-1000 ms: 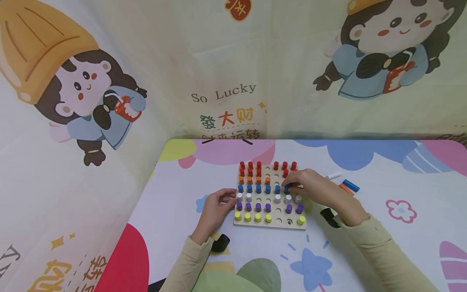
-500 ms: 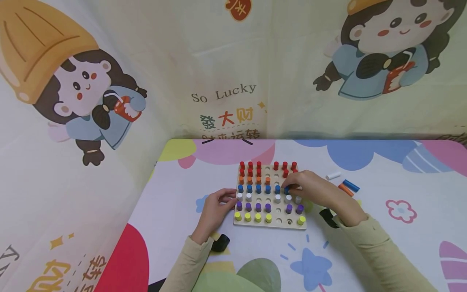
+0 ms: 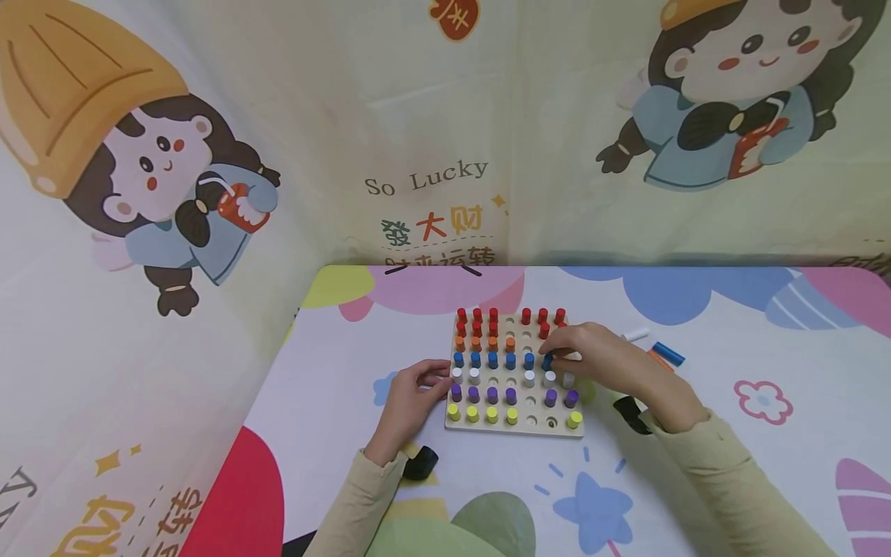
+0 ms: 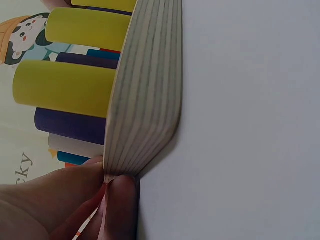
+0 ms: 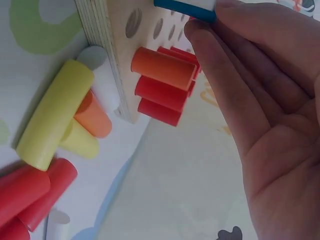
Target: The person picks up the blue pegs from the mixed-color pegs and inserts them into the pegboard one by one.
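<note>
A wooden pegboard (image 3: 514, 430) stands on the table with rows of coloured pegs: red, orange, blue, white, purple and yellow. My left hand (image 3: 409, 398) pinches the board's left edge; in the left wrist view, fingers (image 4: 120, 200) meet the layered side close to a corner. Over the blue row, my right hand (image 3: 595, 360) pinches a blue peg (image 3: 547, 361) between thumb and fingers. The right wrist view shows the blue peg (image 5: 187, 9) at the fingertips, next to the board's holes. Whether its lower end sits in a hole cannot be seen.
Loose pegs lie right of the board: a white peg (image 3: 636, 335), a blue one (image 3: 668, 354) and an orange one partly behind the right arm. More loose ones, such as a yellow peg (image 5: 55, 115) and a red peg (image 5: 49, 194), show in the right wrist view.
Almost nothing differs. My right hand keeps its pinch on the blue peg over the blue row with only a slight shift, and my left hand stays at the pegboard's edge.
</note>
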`<state>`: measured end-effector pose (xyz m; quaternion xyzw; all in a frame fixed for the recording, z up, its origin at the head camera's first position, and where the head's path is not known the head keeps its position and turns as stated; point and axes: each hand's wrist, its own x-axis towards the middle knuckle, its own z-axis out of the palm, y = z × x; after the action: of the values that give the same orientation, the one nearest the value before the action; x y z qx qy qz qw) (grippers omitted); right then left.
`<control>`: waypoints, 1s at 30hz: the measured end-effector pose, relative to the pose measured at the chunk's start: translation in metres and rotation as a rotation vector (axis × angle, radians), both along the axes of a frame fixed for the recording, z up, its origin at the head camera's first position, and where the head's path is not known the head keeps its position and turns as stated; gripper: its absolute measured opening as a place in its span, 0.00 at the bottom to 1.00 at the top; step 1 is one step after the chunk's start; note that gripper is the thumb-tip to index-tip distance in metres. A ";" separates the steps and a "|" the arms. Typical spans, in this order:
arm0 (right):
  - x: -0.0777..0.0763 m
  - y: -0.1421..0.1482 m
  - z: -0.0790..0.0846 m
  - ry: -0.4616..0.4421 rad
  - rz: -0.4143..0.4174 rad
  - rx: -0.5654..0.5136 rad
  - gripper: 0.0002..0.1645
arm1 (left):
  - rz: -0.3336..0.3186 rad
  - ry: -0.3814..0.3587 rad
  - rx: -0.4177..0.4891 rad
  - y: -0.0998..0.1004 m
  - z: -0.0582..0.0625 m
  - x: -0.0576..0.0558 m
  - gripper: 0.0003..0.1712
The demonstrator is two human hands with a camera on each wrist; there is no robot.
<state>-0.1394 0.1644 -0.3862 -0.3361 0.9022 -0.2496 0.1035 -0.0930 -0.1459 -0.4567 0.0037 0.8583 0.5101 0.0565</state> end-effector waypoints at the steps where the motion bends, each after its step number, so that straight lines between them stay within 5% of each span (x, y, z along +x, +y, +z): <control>1: 0.000 0.001 0.001 0.006 -0.002 0.000 0.15 | -0.003 0.005 -0.001 0.000 0.000 0.000 0.17; 17: 0.009 0.021 0.007 0.086 -0.023 -0.062 0.12 | 0.000 -0.005 -0.010 0.000 0.001 0.000 0.17; 30: 0.010 0.044 0.004 0.056 -0.122 -0.036 0.15 | -0.009 0.017 -0.009 0.000 0.001 0.001 0.17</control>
<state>-0.1298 0.2080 -0.3821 -0.2892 0.9189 -0.2622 0.0569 -0.0919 -0.1457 -0.4554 0.0117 0.8610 0.5059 0.0516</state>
